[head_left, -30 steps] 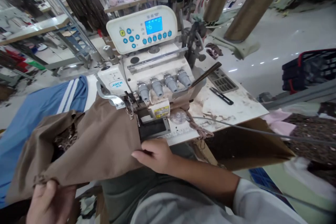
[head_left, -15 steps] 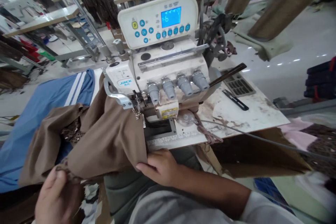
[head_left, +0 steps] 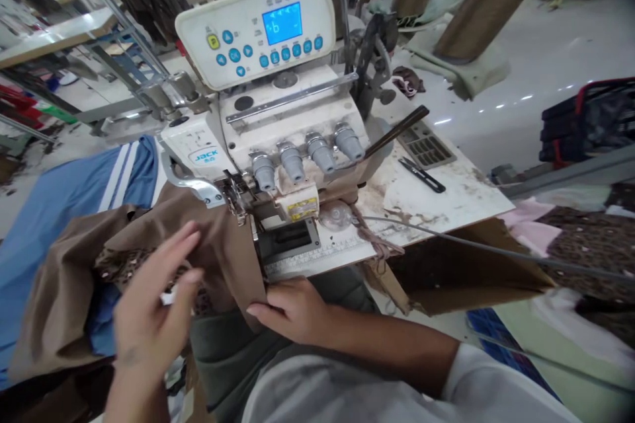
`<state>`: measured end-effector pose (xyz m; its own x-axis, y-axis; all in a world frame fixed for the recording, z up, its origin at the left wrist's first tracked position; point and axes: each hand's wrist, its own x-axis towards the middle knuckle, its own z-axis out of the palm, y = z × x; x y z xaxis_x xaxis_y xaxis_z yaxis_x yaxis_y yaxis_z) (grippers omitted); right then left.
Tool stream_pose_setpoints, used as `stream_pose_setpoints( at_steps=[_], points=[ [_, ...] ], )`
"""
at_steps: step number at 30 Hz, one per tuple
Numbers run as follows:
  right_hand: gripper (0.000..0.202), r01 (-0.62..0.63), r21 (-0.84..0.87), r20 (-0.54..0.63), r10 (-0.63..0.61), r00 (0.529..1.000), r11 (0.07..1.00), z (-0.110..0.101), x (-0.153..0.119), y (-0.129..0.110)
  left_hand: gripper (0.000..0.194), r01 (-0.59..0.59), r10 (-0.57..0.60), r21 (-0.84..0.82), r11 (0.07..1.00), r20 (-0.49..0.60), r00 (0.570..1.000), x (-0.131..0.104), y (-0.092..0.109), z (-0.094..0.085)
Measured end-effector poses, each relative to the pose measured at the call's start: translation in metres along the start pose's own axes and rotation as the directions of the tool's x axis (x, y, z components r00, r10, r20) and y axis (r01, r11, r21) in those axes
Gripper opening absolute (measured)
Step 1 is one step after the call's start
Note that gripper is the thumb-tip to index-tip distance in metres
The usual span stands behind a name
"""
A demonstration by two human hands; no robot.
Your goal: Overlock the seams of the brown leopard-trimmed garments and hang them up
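Brown fabric (head_left: pixel 233 244) runs from under the presser area of a white sewing machine (head_left: pixel 292 106) down to the table's front edge. My right hand (head_left: pixel 295 307) pinches its edge between thumb and fingers, just below the machine's front plate. Over the fabric's left part, my left hand (head_left: pixel 153 297) is raised with thumb and fingers apart, holding nothing. A patterned brown piece (head_left: pixel 119 264) shows among the folds behind it. Blue fabric with white stripes (head_left: pixel 74 192) lies beneath, to the left.
Black thread snips (head_left: pixel 421 175) lie on the white machine table (head_left: pixel 456 195) at right. A cardboard box (head_left: pixel 476 277) sits below the table's right side, crossed by a grey cable (head_left: pixel 476 251). Fabric rolls (head_left: pixel 481 13) and a dark basket (head_left: pixel 590 112) stand beyond.
My left hand has let go of the fabric's lower left edge, opened, and moved up and right over it. The fabric there has dropped into folds. The camera view has shifted.
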<state>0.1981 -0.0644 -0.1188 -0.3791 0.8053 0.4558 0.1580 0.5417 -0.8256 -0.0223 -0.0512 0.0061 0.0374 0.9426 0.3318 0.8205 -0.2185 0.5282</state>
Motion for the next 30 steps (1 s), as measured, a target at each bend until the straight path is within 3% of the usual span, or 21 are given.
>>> stream_pose_setpoints(
  at_steps=[2, 4, 7, 10, 15, 17, 19, 21, 23, 26, 28, 30],
  points=[
    [0.057, -0.006, 0.009, -0.009, 0.006, 1.0, 1.0, -0.003, 0.006, -0.001, 0.05, -0.082, 0.08, 0.034, 0.996, 0.071, 0.994, 0.016, 0.007, 0.021],
    [0.058, -0.037, 0.027, -0.017, 0.037, 0.999, 0.999, -0.006, 0.012, -0.003, 0.05, -0.044, 0.039, 0.04, 0.998, 0.114, 0.993, 0.032, 0.004, 0.03],
    [0.057, -0.109, 0.092, 0.008, 0.109, 0.994, 0.99, -0.011, 0.023, -0.006, 0.047, 0.019, -0.024, 0.032, 0.999, 0.162, 0.986, 0.057, -0.002, 0.026],
    [0.054, -0.177, 0.152, 0.012, 0.178, 0.984, 0.972, -0.016, 0.036, -0.008, 0.036, -0.06, 0.056, 0.014, 0.998, 0.199, 0.978, 0.082, -0.008, 0.021],
    [0.053, -0.319, 0.362, 0.019, 0.335, 0.942, 0.876, -0.019, 0.057, -0.016, 0.031, -0.143, 0.152, -0.086, 0.986, 0.117, 0.981, 0.123, -0.031, 0.035],
    [0.048, -0.388, 0.495, 0.086, 0.401, 0.912, 0.777, -0.018, 0.061, -0.018, 0.033, -0.103, 0.102, -0.078, 0.992, -0.017, 0.995, 0.128, -0.036, 0.037],
    [0.045, -0.428, 0.581, 0.133, 0.438, 0.889, 0.693, -0.016, 0.06, -0.02, 0.033, -0.066, 0.066, 0.01, 0.998, -0.203, 0.977, 0.118, -0.032, 0.033],
    [0.045, -0.438, 0.619, 0.139, 0.458, 0.878, 0.652, -0.014, 0.057, -0.02, 0.032, -0.063, 0.085, 0.079, 0.995, -0.309, 0.947, 0.092, -0.019, 0.027],
    [0.045, -0.44, 0.647, 0.143, 0.468, 0.872, 0.623, -0.013, 0.053, -0.02, 0.027, -0.11, 0.113, 0.029, 0.994, -0.289, 0.951, 0.057, -0.002, 0.023],
    [0.044, -0.425, 0.67, 0.142, 0.457, 0.878, 0.608, -0.013, 0.051, -0.02, 0.027, -0.145, 0.141, -0.013, 0.989, -0.157, 0.978, 0.016, 0.014, 0.029],
    [0.041, -0.411, 0.678, 0.128, 0.452, 0.883, 0.609, -0.014, 0.053, -0.02, 0.033, -0.137, 0.139, 0.026, 0.99, -0.088, 0.986, 0.007, 0.014, 0.038],
    [0.039, -0.395, 0.682, 0.103, 0.454, 0.885, 0.616, -0.016, 0.055, -0.018, 0.038, -0.12, 0.12, 0.008, 0.993, -0.079, 0.99, 0.014, 0.009, 0.047]
  ],
)
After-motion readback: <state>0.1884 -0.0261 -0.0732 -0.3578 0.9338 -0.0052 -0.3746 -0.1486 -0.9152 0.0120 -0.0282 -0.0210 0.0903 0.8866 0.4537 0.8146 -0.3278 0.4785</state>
